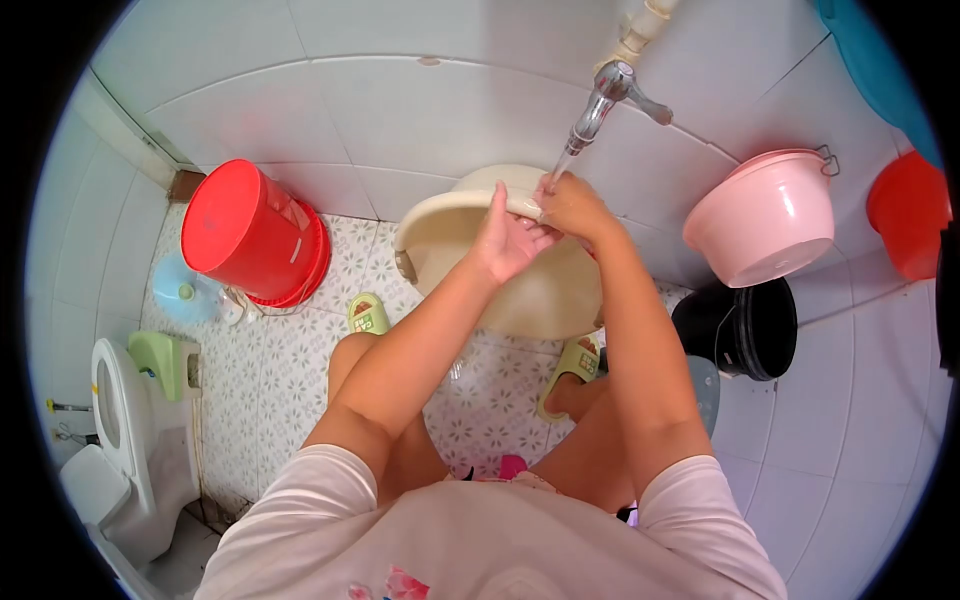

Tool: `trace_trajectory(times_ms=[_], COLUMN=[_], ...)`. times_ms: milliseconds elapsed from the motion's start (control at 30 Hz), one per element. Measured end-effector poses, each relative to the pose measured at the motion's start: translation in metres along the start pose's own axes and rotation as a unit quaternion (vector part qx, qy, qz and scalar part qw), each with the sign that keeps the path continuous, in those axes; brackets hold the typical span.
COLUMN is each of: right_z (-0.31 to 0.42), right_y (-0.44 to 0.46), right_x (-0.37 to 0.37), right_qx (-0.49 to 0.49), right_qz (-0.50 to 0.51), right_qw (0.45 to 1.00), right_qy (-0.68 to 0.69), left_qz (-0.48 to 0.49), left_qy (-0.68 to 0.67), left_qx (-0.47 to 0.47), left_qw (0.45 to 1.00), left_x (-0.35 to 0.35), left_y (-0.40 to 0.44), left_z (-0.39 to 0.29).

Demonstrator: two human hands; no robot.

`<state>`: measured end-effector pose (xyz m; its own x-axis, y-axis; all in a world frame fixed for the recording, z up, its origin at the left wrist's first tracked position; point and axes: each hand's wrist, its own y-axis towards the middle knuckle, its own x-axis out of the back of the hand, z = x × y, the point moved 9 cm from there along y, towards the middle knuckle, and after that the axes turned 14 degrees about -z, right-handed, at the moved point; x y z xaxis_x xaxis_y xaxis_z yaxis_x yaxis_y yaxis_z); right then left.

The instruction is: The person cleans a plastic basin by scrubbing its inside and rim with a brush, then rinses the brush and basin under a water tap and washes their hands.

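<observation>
Water runs from a metal tap (598, 105) on the wall onto my right hand (575, 208), whose fingers are curled at the rim of a cream basin (450, 202). What those fingers hold, if anything, is too small to tell. My left hand (512, 240) is beside it, palm up, with the thumb raised and the fingers apart, and nothing lies in it. The cream basin is tilted under both hands, against the tiled wall.
A red bucket (255, 235) stands at the left, near a light blue lid (182, 288) and a white toilet (130, 440). On the right, a pink basin (765, 222) hangs on the wall above a black bucket (770, 330). Green slippers (368, 312) are on the floor.
</observation>
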<state>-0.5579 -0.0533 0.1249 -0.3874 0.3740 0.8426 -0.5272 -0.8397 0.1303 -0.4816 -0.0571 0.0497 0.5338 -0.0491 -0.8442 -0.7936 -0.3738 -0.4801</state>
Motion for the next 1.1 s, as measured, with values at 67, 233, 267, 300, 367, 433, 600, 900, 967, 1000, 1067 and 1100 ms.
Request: trace_trajectory(times_ms=[67, 233, 267, 300, 367, 433, 600, 900, 967, 1000, 1067, 1100], right_z=[-0.008, 0.010, 0.014, 0.011, 0.001, -0.011, -0.020, -0.021, -0.023, -0.012, -0.003, 0.002], right_y=[0.001, 0.001, 0.002, 0.001, 0.000, 0.003, -0.001, -0.008, -0.009, -0.009, -0.007, -0.004], right_x=[0.003, -0.006, -0.005, -0.008, -0.009, 0.005, -0.008, -0.002, -0.007, -0.005, -0.009, -0.015], right_qx=[0.004, 0.036, 0.038, -0.014, -0.066, -0.019, -0.048, -0.051, -0.059, -0.043, -0.027, -0.019], right_qz=[-0.016, -0.038, -0.039, -0.005, 0.027, -0.019, 0.010, 0.031, 0.047, 0.040, 0.031, 0.039], right_qw=[1.000, 0.999, 0.998, 1.000, 0.997, 0.998, 0.999, 0.998, 0.997, 0.998, 0.999, 0.999], right_qy=[-0.018, -0.013, -0.011, -0.009, -0.006, -0.057, -0.022, 0.026, 0.026, 0.008, -0.009, 0.012], left_qz=[-0.013, -0.012, -0.012, -0.002, 0.010, -0.072, -0.059, -0.070, -0.103, -0.098, -0.093, -0.079], left_qy=[-0.022, -0.005, -0.004, -0.007, -0.007, -0.057, -0.044, -0.070, -0.076, -0.077, -0.078, -0.039], left_qx=[-0.007, 0.014, 0.011, 0.009, 0.007, -0.018, -0.006, -0.031, -0.059, -0.038, -0.017, -0.021], left_qw=[1.000, 1.000, 1.000, 1.000, 1.000, 0.996, 0.997, 0.995, 0.990, 0.991, 0.992, 0.996], left_x=[0.001, 0.008, 0.008, 0.005, -0.002, 0.011, 0.015, 0.026, 0.035, 0.032, 0.026, 0.021], left_y=[0.000, 0.015, 0.015, 0.011, 0.008, 0.007, 0.015, 0.016, 0.018, 0.017, 0.015, 0.011], left_z=[-0.010, 0.002, 0.004, 0.005, 0.000, -0.016, -0.006, -0.022, -0.026, -0.019, -0.008, -0.002])
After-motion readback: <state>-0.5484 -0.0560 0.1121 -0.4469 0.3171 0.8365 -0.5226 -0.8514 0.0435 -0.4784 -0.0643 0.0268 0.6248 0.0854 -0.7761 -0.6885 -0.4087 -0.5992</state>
